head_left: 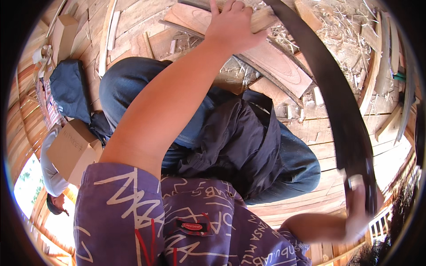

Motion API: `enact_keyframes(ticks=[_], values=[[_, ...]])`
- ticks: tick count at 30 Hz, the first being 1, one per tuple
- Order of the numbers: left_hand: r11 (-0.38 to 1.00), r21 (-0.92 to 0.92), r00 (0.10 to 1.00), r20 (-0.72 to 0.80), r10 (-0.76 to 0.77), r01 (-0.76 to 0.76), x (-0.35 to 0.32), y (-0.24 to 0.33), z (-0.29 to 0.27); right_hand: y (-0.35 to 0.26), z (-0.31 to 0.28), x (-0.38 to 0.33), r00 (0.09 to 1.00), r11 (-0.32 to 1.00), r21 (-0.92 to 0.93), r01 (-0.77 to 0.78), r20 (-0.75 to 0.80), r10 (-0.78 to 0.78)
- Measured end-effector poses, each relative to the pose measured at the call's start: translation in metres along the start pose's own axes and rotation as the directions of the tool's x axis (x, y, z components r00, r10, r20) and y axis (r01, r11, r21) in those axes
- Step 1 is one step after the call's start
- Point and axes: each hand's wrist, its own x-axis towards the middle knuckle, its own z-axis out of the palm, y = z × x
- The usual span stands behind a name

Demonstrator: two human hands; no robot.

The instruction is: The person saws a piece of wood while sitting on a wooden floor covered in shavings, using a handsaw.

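Note:
My left hand (233, 26) is pressed over a short piece of wood (264, 20) near the top of the view, its fingers bent around it. My right hand (357, 201), blurred, grips a long dark handsaw (339, 97) at its wide end. From there the blade runs up to the top edge, its narrow end passing close beside the wood. No teeth show along it. Under the wood lie flat boards (282, 66) with a curved grain. A black cloth garment (235, 133) rests across my lap, between my bent knees.
Wood shavings (341, 40) and offcuts litter the plank floor. Long strips (377, 66) of wood lie at the right. To the left are a cardboard box (73, 148), a dark cloth item (70, 88) and another person (53, 164).

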Motion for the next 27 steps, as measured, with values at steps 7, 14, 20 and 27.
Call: enact_keyframes(ticks=[7,14,20,27], values=[[0.999,-0.015,0.998,0.049,-0.046,0.047,0.000,-0.003,-0.006,-0.001,-0.024,-0.018,0.995,0.995,-0.018,0.094,-0.008,-0.094],[0.999,-0.021,1.000,-0.014,-0.025,0.025,-0.002,-0.006,-0.001,-0.012,0.021,0.032,0.998,0.999,0.009,0.052,0.045,-0.053],[0.996,-0.016,0.995,0.049,-0.085,0.086,-0.002,-0.010,-0.004,0.013,-0.034,-0.020,0.994,0.994,-0.001,0.108,0.026,-0.108],[0.997,0.077,0.996,0.094,-0.002,-0.005,0.001,-0.009,-0.006,0.009,-0.017,0.002,0.976,0.988,-0.004,0.155,0.153,-0.152]])
